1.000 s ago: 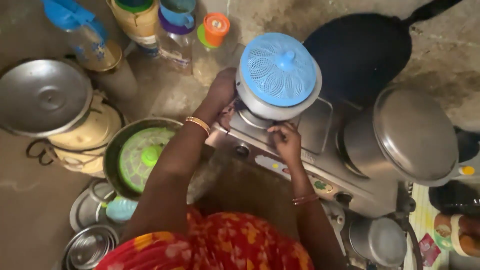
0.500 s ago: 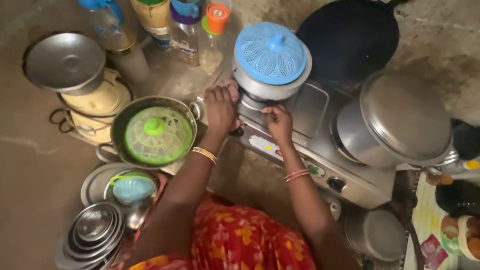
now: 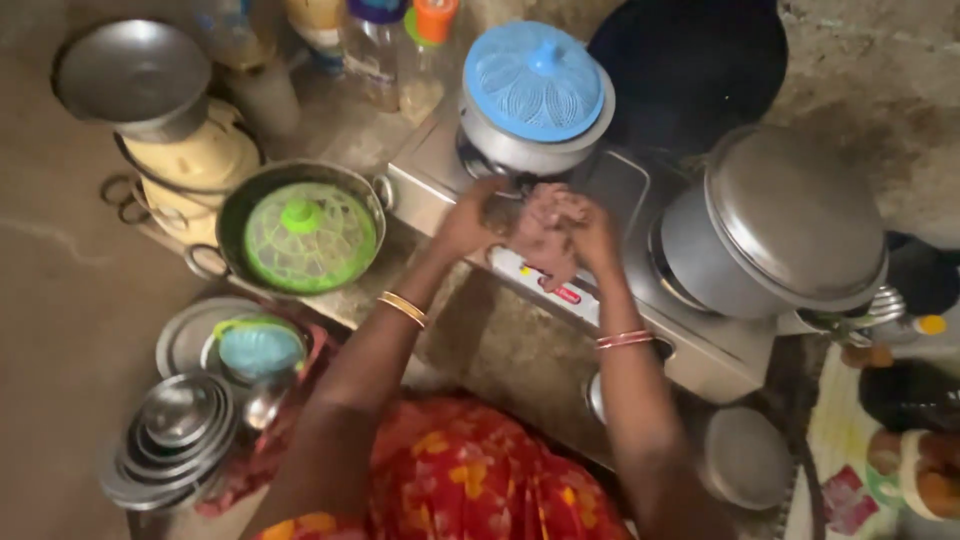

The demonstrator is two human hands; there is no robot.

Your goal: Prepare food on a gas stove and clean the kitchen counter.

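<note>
My left hand (image 3: 468, 218) and my right hand (image 3: 592, 232) meet over the front edge of a steel gas stove (image 3: 700, 345). Both grip a crumpled reddish-brown cloth (image 3: 543, 232), which is blurred. The hands are just in front of a steel pot with a blue perforated lid (image 3: 535, 80) on the left burner. A larger steel pot with a flat steel lid (image 3: 790, 215) stands on the right burner, to the right of my right hand. Bangles are on both wrists.
Left of the stove sits a pan with a green mesh cover (image 3: 305, 235). Behind it are bottles (image 3: 400, 40) and a steel bowl on a cream vessel (image 3: 130, 75). Stacked steel bowls (image 3: 180, 435) and a blue-lidded dish (image 3: 258, 345) lie at lower left. A black pan (image 3: 690, 60) leans behind the stove.
Both hands have left the base of the blue-lidded pot and come together at the stove's front, now clutching the cloth. The view has shifted.
</note>
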